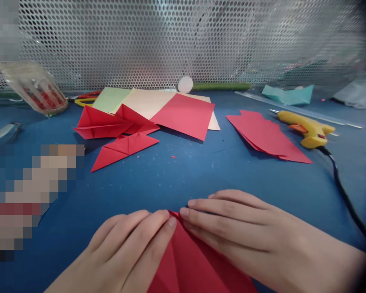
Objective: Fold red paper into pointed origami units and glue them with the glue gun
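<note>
A folded sheet of red paper point(183, 264) lies in front of me at the bottom edge, its narrow tip pointing away. My left hand point(131, 244) is closed at the paper's left side, fingers bent and pressed together near the tip. My right hand point(240, 228) grips the right side, its long fingers held together along the slanting edge. Both thumbs are hidden. Creases run down the paper between the hands. Beyond them lie folded red paper pieces point(125, 146), one in front of the others.
A loose red sheet point(186, 116) overlaps cream sheets point(149, 101). A red paper stack point(265, 136) lies beside a yellow glue gun point(306, 126) with a black cord point(344, 191). A jar point(38, 91) stands far left. Perforated metal mesh point(140, 44) borders the blue table point(183, 175).
</note>
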`<state>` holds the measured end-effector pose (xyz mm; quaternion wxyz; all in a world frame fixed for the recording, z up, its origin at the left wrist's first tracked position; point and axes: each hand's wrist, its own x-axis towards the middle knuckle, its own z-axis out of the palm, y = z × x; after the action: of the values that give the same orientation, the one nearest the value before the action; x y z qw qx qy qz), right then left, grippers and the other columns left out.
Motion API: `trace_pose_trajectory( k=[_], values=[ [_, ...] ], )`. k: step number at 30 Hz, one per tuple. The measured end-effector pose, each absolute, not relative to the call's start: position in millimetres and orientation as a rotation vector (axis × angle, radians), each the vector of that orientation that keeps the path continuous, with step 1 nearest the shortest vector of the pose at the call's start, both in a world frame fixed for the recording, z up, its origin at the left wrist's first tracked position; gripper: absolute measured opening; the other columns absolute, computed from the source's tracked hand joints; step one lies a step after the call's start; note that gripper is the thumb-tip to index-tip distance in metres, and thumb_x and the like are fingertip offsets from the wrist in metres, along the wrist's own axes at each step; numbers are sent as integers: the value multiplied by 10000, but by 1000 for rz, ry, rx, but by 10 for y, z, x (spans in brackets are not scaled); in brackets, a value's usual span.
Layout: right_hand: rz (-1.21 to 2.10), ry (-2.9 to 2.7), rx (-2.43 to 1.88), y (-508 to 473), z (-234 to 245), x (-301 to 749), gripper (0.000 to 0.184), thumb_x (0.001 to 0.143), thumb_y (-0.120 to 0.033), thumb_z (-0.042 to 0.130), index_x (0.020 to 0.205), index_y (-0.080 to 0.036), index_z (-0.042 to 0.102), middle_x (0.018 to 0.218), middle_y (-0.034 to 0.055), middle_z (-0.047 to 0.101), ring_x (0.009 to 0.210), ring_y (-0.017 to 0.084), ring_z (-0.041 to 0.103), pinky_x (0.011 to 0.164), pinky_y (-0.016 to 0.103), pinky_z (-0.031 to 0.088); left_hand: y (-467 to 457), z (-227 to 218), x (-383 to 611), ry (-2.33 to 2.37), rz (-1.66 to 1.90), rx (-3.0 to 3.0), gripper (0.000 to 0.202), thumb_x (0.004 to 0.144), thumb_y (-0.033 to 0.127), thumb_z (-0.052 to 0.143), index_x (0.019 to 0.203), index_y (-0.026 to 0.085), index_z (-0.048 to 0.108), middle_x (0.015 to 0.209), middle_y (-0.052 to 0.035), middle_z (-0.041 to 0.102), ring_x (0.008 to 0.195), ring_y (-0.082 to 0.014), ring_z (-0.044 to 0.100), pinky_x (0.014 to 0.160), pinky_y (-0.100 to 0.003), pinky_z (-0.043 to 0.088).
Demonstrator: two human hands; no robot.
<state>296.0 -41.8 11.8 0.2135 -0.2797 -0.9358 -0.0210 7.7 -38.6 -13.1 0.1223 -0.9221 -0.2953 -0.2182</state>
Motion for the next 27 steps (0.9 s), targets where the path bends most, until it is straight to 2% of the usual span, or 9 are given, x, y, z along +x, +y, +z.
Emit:
trace_pose_trajectory(
  k=[2, 9, 15, 19, 24, 27],
  values=[
    [-5, -2610, -757, -419, 110, 2982, 499, 1273, -179, 272, 1422, -204, 748, 1545, -77, 749, 1461, 70, 644, 1393, 218, 176, -380, -124, 80, -822, -652, -2677, 427, 1235, 147, 205, 1375, 206, 604, 1241, -2, 786, 1169, -205, 578, 1028, -372, 399],
    [64, -2632, -731, -396, 91, 3003, 459, 1266, -199, 331, 1449, -206, 752, 1554, -43, 741, 1561, 60, 554, 1407, 263, 262, -392, -123, 43, -780, -605, -2693, 537, 1109, -18, 250, 1428, 189, 628, 1345, -6, 776, 1232, -238, 555, 1041, -407, 382],
    [72, -2609, -703, -342, 151, 2992, 461, 1259, -202, 355, 1358, -187, 805, 1466, -19, 800, 1474, 64, 649, 1365, 251, 350, -394, -131, 18, -728, -585, -2676, 570, 1095, -6, 265, 1377, 197, 717, 1345, -10, 783, 1227, -254, 567, 1032, -411, 408],
    [102, -2682, -643, -286, 215, 3018, 445, 1255, -178, 367, 1384, -155, 792, 1485, 14, 780, 1487, 94, 643, 1338, 259, 393, -389, -137, 26, -759, -546, -2710, 544, 1135, 29, 241, 1464, 207, 636, 1376, 14, 777, 1225, -244, 562, 1049, -409, 389],
    [123, -2681, -657, -293, 169, 3055, 453, 1259, -185, 344, 1444, -159, 756, 1545, 9, 740, 1530, 79, 594, 1372, 272, 309, -383, -132, 54, -823, -538, -2745, 536, 1130, 27, 225, 1486, 223, 574, 1393, 57, 765, 1183, -230, 557, 1049, -400, 373],
    [99, -2695, -664, -342, 116, 3066, 432, 1239, -161, 381, 1479, -170, 740, 1537, 38, 751, 1552, 111, 583, 1385, 350, 342, -370, -125, 46, -809, -511, -2750, 515, 1170, 82, 215, 1497, 226, 586, 1397, 51, 759, 1168, -235, 553, 1056, -399, 369]
  ],
)
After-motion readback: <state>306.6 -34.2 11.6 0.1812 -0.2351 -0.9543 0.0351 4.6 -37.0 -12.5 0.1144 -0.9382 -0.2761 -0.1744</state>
